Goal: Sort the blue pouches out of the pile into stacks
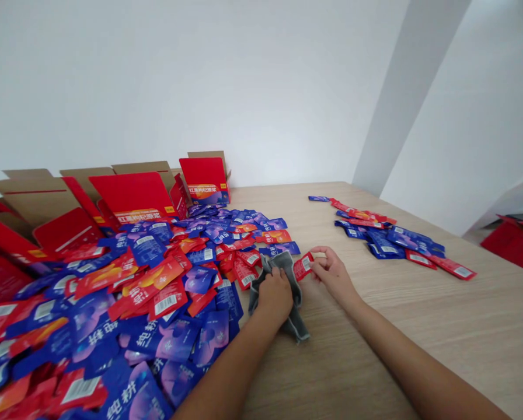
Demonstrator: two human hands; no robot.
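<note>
2 hands, 1 cloth, 1 sachet in hand. L hand (275, 296): fingers curled closed on grey cloth (297, 324), bunched, pale frayed-looking edge. R hand (331, 269): thumb + fingertips pinch red sachet (303, 266) by its R end; other end up against cloth, just above table (440, 315), betw. main pile & R-side group. Sachet: small, flat, red, white barcode label facing up. Main pile (169, 338), L: blue/purple + red/orange sachets, too many to ct. R-side group (379, 242): approx. a dozen, overlapping, exact no. unclear. Open red boxes (204, 175): at least 4, back L.
</note>
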